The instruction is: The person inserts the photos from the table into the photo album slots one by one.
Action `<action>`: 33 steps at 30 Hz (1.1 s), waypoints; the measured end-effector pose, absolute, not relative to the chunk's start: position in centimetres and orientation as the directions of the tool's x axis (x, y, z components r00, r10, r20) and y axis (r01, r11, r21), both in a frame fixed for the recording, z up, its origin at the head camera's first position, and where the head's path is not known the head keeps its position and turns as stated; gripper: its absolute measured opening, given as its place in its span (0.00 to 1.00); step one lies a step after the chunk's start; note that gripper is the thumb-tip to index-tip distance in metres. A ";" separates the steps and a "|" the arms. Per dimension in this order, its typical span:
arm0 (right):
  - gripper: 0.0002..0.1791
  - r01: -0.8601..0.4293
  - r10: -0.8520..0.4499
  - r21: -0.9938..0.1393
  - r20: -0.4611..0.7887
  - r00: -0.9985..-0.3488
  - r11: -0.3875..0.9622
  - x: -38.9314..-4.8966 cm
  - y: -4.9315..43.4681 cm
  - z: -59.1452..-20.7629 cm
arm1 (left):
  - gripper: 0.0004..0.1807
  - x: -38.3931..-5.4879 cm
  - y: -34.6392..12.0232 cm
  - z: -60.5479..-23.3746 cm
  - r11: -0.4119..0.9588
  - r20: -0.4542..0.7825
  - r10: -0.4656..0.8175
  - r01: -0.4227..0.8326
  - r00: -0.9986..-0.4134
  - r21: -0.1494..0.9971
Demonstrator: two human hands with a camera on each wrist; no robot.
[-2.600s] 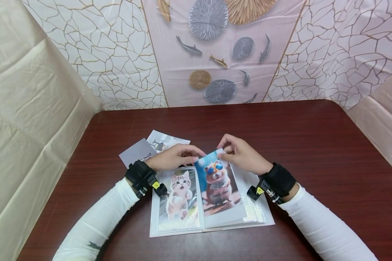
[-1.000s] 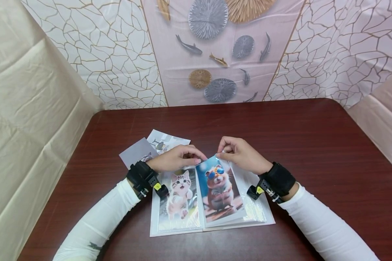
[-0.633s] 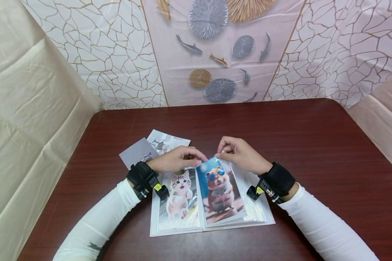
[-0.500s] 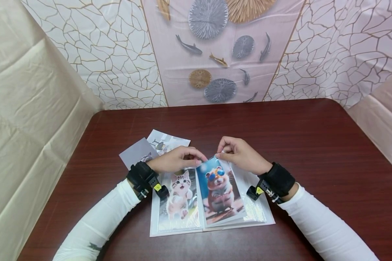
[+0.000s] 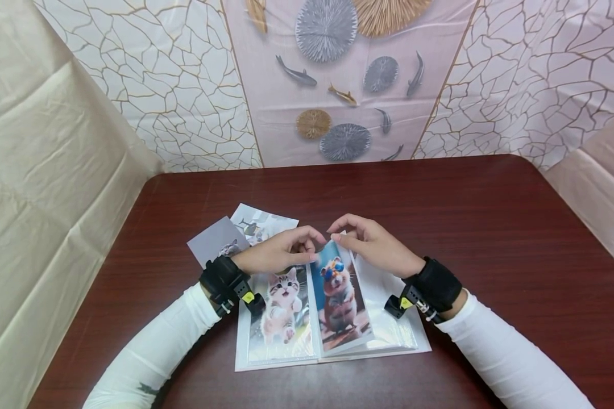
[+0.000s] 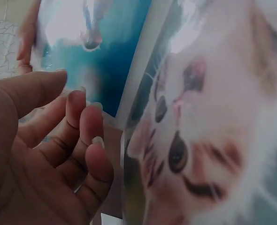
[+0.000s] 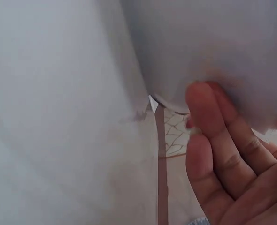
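Note:
A photo album [image 5: 389, 301] lies spread on the table. Its left page carries a kitten photo [image 5: 283, 309] under clear film. On the right, a raised, bowed page sleeve holds a photo of a hamster in sunglasses [image 5: 340, 298]. My right hand [image 5: 381, 244] pinches the sleeve's top edge near its outer corner, thumb in front and fingers behind. Beside the sleeve's upper inner corner is my left hand [image 5: 281, 250], fingers loosely bent, with a gap between thumb and fingers. In the left wrist view these fingers [image 6: 98, 161] grip nothing visible.
A grey photo card [image 5: 212, 238] and a white photo card [image 5: 258, 218] lie behind my left wrist, partly covered by that hand. They rest on the dark wooden table [image 5: 465, 216]. A patterned cloth [image 5: 271, 125] hangs behind the table's far edge.
The hamster photo has slid down into its sleeve. My right hand has since shifted left, bending the page inward. My left hand has moved slightly, its fingers a little more bent.

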State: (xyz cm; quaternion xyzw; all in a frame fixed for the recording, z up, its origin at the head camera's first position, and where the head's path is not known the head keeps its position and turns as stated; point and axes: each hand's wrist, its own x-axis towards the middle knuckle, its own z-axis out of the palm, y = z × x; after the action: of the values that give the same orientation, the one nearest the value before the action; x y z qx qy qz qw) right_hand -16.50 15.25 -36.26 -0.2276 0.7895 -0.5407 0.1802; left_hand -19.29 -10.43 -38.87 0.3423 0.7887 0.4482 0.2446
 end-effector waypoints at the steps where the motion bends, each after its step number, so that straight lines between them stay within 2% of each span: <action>1: 0.17 -0.159 -0.560 -0.939 -0.043 -0.827 0.306 -16.4 15.1 -36.2 | 0.17 -19.3 -10.4 -38.8 0.360 -0.080 0.757 0.312 -0.648 0.879; 4: 0.18 -0.154 -0.576 -0.943 -0.048 -0.816 0.296 -16.1 14.8 -36.0 | 0.18 -19.2 -10.5 -38.8 0.357 -0.085 0.750 0.293 -0.656 0.887; 8: 0.22 -0.157 -0.609 -0.949 -0.044 -0.792 0.274 -15.7 14.5 -35.6 | 0.13 -19.2 -10.5 -38.7 0.339 -0.086 0.750 0.269 -0.655 0.901; 11: 0.27 -0.169 -0.650 -0.952 -0.040 -0.759 0.256 -15.4 14.2 -35.5 | 0.10 -19.2 -10.6 -38.7 0.321 -0.075 0.751 0.263 -0.656 0.910; 14: 0.31 -0.160 -0.692 -0.957 -0.054 -0.720 0.241 -15.3 14.0 -35.6 | 0.12 -19.2 -10.8 -38.7 0.316 -0.067 0.751 0.269 -0.656 0.910; 22: 0.35 -0.175 -0.738 -0.934 -0.122 -0.664 0.312 -15.2 13.7 -36.0 | 0.12 -19.1 -11.5 -38.6 0.280 -0.034 0.729 0.252 -0.684 0.926; 25: 0.34 -0.175 -0.744 -0.931 -0.133 -0.655 0.320 -15.1 13.5 -36.2 | 0.11 -19.0 -11.7 -38.5 0.273 -0.005 0.712 0.271 -0.702 0.923; 33: 0.21 -0.233 -0.792 -0.914 -0.138 -0.595 0.334 -14.9 13.1 -36.7 | 0.08 -18.3 -12.7 -37.5 0.269 0.055 0.668 0.309 -0.742 0.912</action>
State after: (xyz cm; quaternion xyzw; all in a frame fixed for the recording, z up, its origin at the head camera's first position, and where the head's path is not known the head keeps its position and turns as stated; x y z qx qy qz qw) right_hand -14.88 13.08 -36.68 -0.3370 0.7601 -0.4686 0.2984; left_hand -18.34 -12.67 -37.53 0.3144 0.7773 0.5165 0.1737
